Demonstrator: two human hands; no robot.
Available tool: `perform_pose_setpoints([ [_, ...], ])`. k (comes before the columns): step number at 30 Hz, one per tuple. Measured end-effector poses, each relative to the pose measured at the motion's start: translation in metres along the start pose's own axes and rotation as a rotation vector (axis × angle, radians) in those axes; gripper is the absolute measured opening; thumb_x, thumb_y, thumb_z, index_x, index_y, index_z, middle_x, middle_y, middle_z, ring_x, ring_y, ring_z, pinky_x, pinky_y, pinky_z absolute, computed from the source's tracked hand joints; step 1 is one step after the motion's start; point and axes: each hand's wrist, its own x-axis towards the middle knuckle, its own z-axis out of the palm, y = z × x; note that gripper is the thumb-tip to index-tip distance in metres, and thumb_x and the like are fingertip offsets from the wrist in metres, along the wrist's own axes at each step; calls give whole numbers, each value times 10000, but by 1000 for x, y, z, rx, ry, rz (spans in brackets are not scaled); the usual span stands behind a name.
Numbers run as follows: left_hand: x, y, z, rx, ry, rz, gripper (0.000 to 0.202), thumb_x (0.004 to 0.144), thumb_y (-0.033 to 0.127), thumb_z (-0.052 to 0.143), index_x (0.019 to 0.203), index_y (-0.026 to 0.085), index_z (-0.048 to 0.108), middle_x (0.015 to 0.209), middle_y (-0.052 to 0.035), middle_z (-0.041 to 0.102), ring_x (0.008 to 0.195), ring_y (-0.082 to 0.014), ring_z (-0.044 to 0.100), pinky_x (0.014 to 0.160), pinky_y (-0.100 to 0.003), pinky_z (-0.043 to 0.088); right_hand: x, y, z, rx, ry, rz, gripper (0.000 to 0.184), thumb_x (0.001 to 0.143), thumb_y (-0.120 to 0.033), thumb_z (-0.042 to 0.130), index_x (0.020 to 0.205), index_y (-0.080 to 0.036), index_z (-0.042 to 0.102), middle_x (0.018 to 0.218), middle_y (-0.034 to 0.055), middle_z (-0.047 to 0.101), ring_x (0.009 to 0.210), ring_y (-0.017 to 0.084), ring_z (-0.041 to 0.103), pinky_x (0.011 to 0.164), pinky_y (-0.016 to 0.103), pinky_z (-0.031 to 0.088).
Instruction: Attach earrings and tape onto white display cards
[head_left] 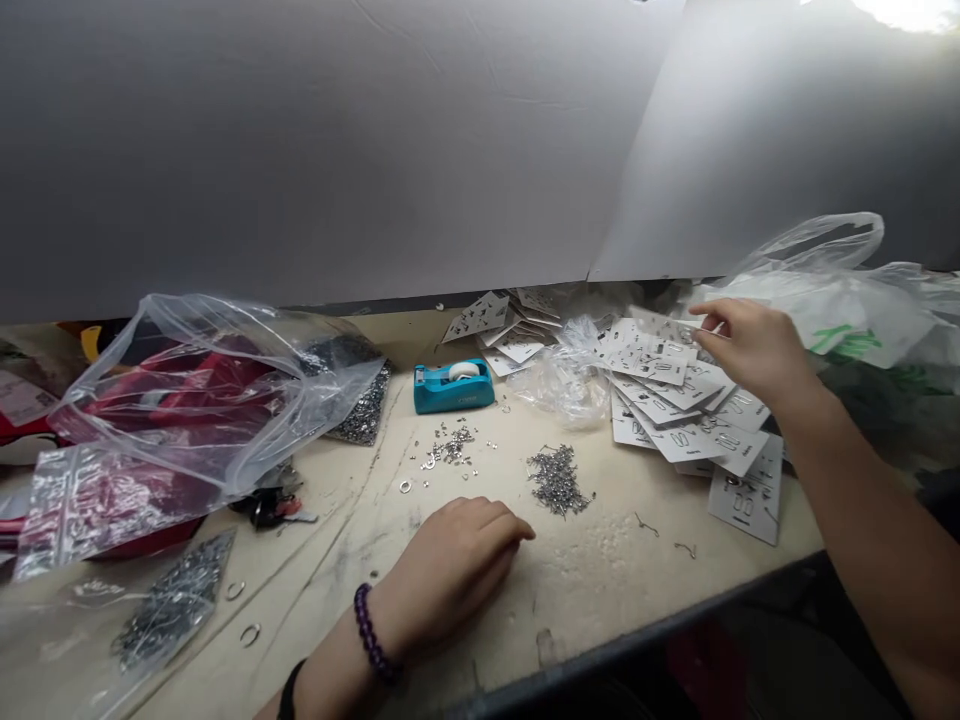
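The right hand hung over the far right edge of a fanned heap of white jewellery cards, its thumb and forefinger close beside the edge of a blurred card at the top; whether they pinched it could not be told. The cards lay left of and nearer than those fingertips, many bearing small metal pieces. The left hand rested palm down on the pale tabletop, fingers loosely bent and their undersides hidden, so whether it gripped anything could not be told either; just beyond it, to the right, lay a pile of thin metal bits. Farther off, scattered metal pieces lay before a teal tape dispenser holding a tape roll. On the left, a clear plastic bag covered or held red items, and a far bag and a near bag both contained small grey metal parts. Crumpled clear plastic touched the heap's left side, and at far right a translucent bag contained white material with green marks
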Motion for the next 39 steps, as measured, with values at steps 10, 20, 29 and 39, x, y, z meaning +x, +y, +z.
perform_pose_setpoints([
  [10,-4,6,-6,-508,253,-197,322,908,349,294,1074,165,499,1019,-63,603,940,-180,546,838,-323,430,-124,-139,62,351,1,-764,505,787,-85,506,1248,-278,433,817,41,641,660,171,587,541,306,478],
  [20,-2,-19,-13,-793,257,-553,336,859,377,351,760,116,537,721,-62,619,667,-163,585,647,-307,481,-63,-149,79,840,-400,-290,157,841,-246,475,898,-198,613,823,28,638,706,125,583,576,249,485],
  [29,-2,-19,-21,-470,85,-444,308,859,319,331,844,133,576,850,-57,648,714,-156,570,621,-265,448,-57,-129,106,1188,-935,234,311,760,-283,573,1038,-173,489,715,-6,573,540,87,549,455,208,474],
  [39,5,-37,-107,391,368,-538,386,877,365,282,1066,180,563,1063,-52,596,947,-191,540,805,-321,424,-39,-124,111,356,-571,-152,280,818,-373,483,1004,-184,571,597,24,580,525,161,532,470,284,405],
])
